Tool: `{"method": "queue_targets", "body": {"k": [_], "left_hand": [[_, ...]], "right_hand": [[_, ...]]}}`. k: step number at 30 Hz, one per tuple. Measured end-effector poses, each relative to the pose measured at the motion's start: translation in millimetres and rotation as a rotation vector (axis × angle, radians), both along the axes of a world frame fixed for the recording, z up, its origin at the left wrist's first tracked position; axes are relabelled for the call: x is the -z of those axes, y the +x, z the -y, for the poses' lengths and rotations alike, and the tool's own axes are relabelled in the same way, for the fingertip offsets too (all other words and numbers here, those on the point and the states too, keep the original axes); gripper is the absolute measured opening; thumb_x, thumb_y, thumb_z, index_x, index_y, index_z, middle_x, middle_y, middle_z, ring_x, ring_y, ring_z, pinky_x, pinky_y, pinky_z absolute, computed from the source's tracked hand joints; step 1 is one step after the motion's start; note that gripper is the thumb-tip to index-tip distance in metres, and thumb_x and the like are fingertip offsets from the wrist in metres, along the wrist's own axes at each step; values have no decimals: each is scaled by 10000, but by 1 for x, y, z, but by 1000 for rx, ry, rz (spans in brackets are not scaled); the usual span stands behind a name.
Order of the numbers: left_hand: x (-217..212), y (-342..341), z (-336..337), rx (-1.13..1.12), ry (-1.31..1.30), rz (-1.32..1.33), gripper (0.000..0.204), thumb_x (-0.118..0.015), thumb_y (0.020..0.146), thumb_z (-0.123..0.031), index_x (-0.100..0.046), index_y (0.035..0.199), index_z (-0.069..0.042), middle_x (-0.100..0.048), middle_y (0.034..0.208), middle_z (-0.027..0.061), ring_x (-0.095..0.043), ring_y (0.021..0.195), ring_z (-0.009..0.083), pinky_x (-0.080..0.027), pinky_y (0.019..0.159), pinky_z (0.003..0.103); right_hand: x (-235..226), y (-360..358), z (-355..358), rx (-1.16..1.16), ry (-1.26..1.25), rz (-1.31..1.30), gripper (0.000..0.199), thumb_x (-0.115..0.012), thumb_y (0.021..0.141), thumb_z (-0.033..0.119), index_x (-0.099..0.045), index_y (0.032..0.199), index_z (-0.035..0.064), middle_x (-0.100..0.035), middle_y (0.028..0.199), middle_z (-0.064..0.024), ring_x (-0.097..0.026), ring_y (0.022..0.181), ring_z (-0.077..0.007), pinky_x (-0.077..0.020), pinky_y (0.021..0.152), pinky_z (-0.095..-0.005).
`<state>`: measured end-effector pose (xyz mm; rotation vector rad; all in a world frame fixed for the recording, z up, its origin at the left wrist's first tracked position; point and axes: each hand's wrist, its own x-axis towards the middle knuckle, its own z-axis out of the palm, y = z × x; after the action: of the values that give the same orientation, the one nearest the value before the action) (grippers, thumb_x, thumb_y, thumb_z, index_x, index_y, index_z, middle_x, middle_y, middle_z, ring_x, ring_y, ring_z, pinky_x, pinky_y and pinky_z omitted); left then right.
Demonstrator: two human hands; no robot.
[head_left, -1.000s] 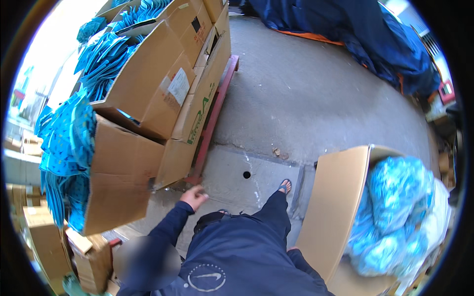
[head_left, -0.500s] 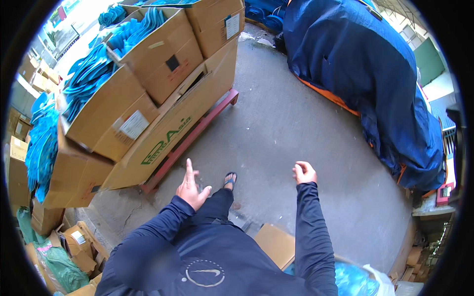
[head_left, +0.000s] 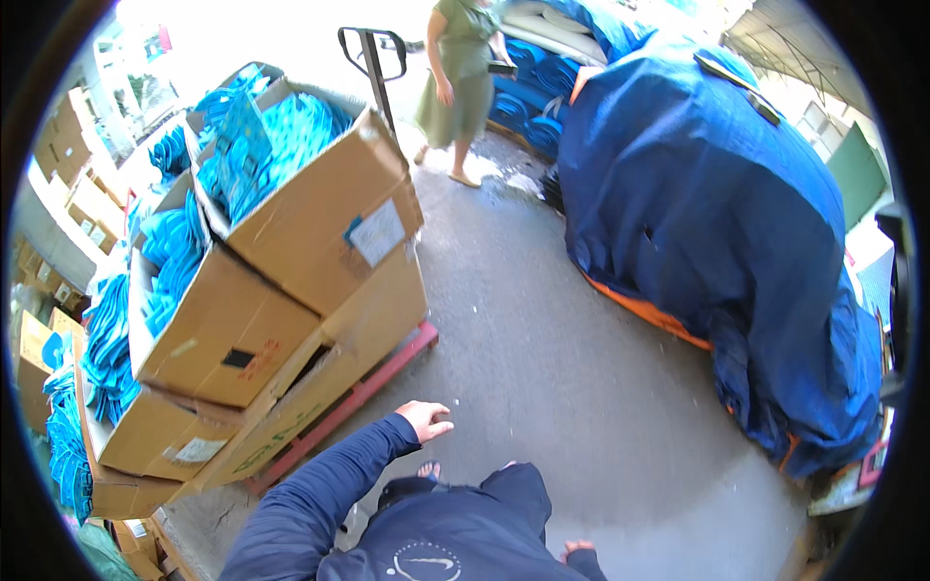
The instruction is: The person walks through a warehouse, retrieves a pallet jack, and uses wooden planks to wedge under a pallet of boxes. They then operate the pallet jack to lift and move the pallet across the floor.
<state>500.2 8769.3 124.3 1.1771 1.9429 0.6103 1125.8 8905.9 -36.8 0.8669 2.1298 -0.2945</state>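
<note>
My left hand (head_left: 424, 421) is held out in front of my body over the concrete floor, thumb apart from the loosely bent fingers. Nothing is in it. The nearest thing to it is the red pallet (head_left: 363, 382) under the cartons. Low by my right side hangs my right hand (head_left: 577, 548), partly cut off by my sleeve; its visible fingers look loose and hold nothing. Left of me, open cardboard cartons (head_left: 310, 218) stand in a row on the pallet's cardboard base, filled with flat blue foam-like pieces (head_left: 281, 136).
A big blue tarpaulin (head_left: 678, 194) covers a pile along the right. Ahead, a person in a green dress (head_left: 460, 73) stands beside blue rolls (head_left: 528, 92). A pallet jack handle (head_left: 373, 58) rises behind the cartons. Concrete floor (head_left: 542, 358) runs between cartons and tarpaulin.
I have moved forward along the cartons; the person and pallet jack handle have come into view. My left hand has swung across to the right, and my right hand has dropped to my side.
</note>
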Motion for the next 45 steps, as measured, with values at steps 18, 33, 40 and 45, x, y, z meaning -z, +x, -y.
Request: {"method": "queue_targets", "body": {"k": [18,33,40,45], "left_hand": [[-59,-88,-240,-808,314,-280,348,-729,825,-258,-682,1093,-41,-671,925,120,-665,766,247,-543,719,361],[-98,-297,-336,-989,581,-244,340,-666,906,-249,-650,1179,-47,-638,1085,113,-673,856,229,-545,743,348],[-80,-345,-298,-1294,469,-140,385,-678,925,-322,-639,1200,-56,-684,1055,108,-679,889,206,-540,806,349],[-79,-352,-287,-1399,385,361,567,-683,923,-412,-553,1351,-65,-671,1189,112,-662,993,171,-530,855,306]], "right_hand": [[-121,-704,-515,-119,-188,-845,320,-638,826,353,-712,956,70,-717,945,-173,-685,945,-342,-535,852,-427],[-37,-1134,-554,438,-1143,-742,224,-621,928,270,-631,1089,115,-617,740,-23,-526,529,-199,-440,477,-351],[-267,-1377,-613,608,-1219,-1187,714,-398,970,610,-503,1363,23,-567,1345,-182,-506,1246,-403,-446,968,-581],[-419,-1519,-512,-685,-1458,-1967,445,-391,1040,337,-611,1255,15,-645,1185,-216,-625,1065,-367,-520,908,-473]]}}
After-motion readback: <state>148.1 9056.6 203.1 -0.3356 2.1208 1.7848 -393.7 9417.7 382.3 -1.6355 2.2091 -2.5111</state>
